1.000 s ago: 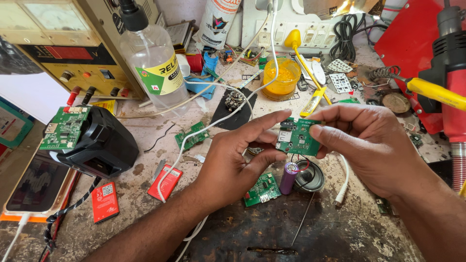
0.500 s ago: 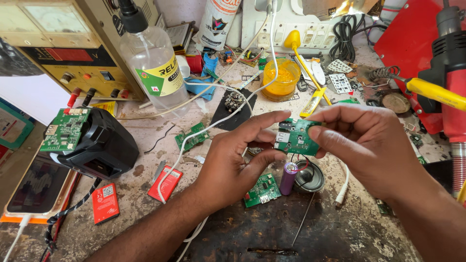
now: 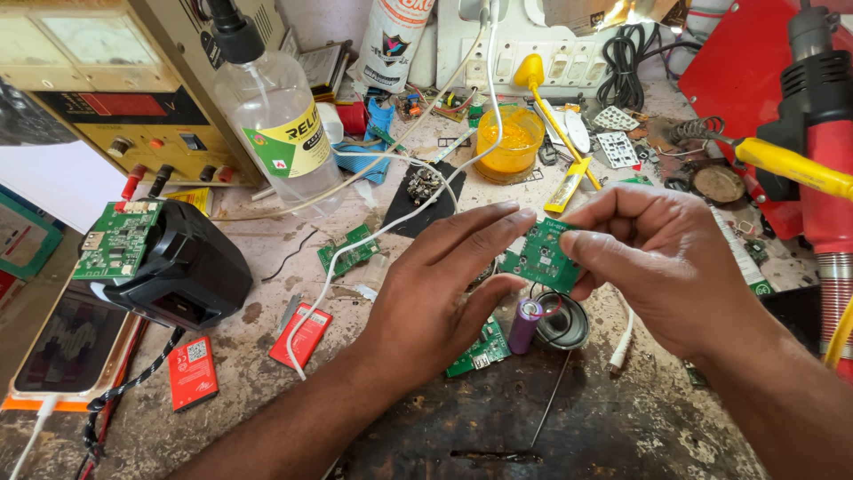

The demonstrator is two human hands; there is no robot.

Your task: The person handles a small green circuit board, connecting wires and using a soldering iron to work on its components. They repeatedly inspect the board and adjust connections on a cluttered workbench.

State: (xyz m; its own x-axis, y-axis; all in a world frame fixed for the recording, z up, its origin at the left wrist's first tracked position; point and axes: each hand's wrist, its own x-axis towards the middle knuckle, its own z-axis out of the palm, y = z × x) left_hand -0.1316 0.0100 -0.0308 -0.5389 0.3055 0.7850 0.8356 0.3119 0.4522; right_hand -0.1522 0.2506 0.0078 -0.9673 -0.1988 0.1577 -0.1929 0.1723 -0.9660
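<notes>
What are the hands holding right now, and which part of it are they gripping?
Both hands hold one small green circuit board. The left hand pinches its left edge between thumb and fingers; the right hand pinches its right edge.

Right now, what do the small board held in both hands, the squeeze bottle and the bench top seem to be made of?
Small board, pinched between the left hand and right hand: green laminate, matte, with soldered parts, likely fibreglass circuit board. Squeeze bottle: translucent plastic, glossy, with a black nozzle. Bench top: hard to tell; pale, chipped, stained surface, possibly painted wood or stone.
</notes>
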